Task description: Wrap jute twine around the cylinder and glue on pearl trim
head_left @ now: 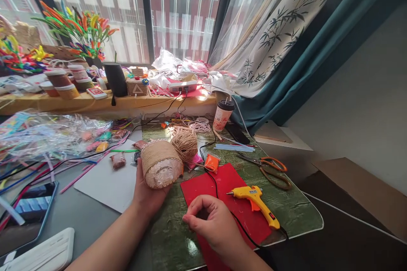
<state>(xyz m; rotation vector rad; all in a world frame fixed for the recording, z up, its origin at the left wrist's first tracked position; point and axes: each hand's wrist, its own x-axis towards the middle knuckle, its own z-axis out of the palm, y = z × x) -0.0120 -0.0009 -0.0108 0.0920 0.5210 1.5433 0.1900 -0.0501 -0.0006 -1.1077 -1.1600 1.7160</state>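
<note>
My left hand [146, 197] holds up a round container wrapped in brown twine [160, 156], tilted so that one end, covered in clear crinkled plastic with a scalloped edge, faces me. Just behind the container lies a ball of twine [186, 144]. My right hand [208, 218] is off to the right of the container, apart from it, with thumb and fingertips pinched together. Whatever is in that pinch, if anything, is too small to make out. Beyond the right hand, a yellow hot glue gun [252, 197] rests on a red sheet [227, 178].
Orange-handled scissors [270, 168], glue sticks [235, 147] and a lidded paper cup [223, 115] are at the right. A black cable [216, 182] crosses the red sheet. Plastic bags [57, 135], a phone [32, 211] and a white device [47, 254] lie at the left.
</note>
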